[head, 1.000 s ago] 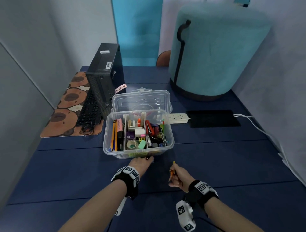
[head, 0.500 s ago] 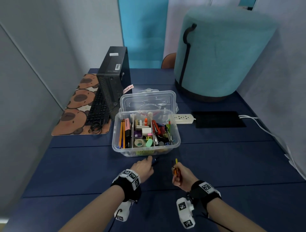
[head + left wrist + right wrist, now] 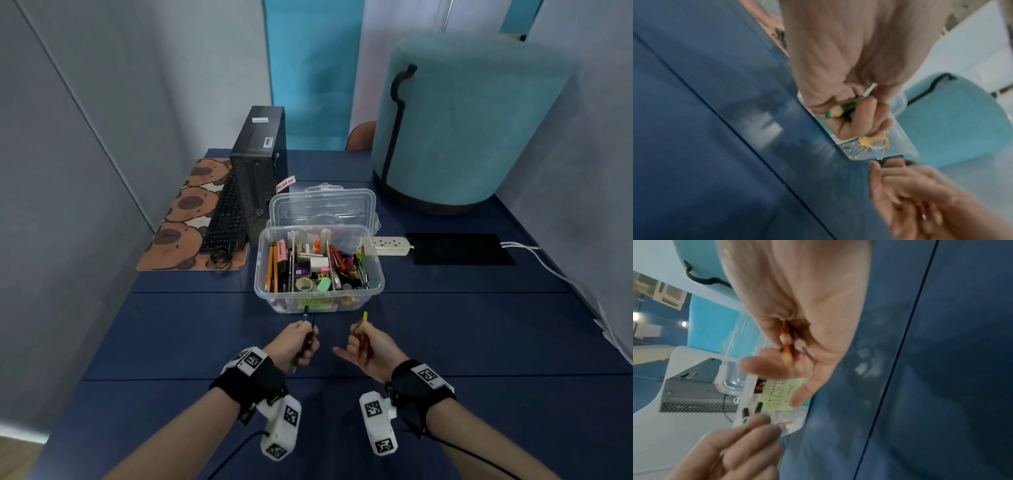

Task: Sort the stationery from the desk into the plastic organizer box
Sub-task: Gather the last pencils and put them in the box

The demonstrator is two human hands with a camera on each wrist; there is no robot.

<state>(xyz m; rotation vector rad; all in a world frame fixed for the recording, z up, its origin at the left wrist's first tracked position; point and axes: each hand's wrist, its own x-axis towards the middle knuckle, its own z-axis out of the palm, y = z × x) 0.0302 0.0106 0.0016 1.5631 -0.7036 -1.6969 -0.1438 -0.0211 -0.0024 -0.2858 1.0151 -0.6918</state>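
Note:
The clear plastic organizer box (image 3: 376, 284) stands open mid-desk, its compartments full of pencils, tape, erasers and clips, a yellow note (image 3: 315, 303) on its front wall. Just in front of it my left hand (image 3: 297, 344) grips a small bunch of dark pens (image 3: 309, 318) that point at the box. The left wrist view shows a green pencil (image 3: 840, 110) in that left hand (image 3: 855, 116). My right hand (image 3: 368, 342) grips orange and yellow pencils (image 3: 363, 320), seen close as orange pencils (image 3: 786, 353) in the curled fingers (image 3: 760, 365).
The box lid (image 3: 322, 209) leans behind the box. A black computer case (image 3: 260, 171), a keyboard (image 3: 226, 219) and a patterned mat (image 3: 191, 219) lie at the left. A power strip (image 3: 390, 245), a black pad (image 3: 459, 253) and a teal stool (image 3: 462, 130) stand at the right.
My left hand, which lay low on the desk at the box's front wall, has lifted with the dark pens in its grip. The right hand keeps its pencils and has risen slightly.

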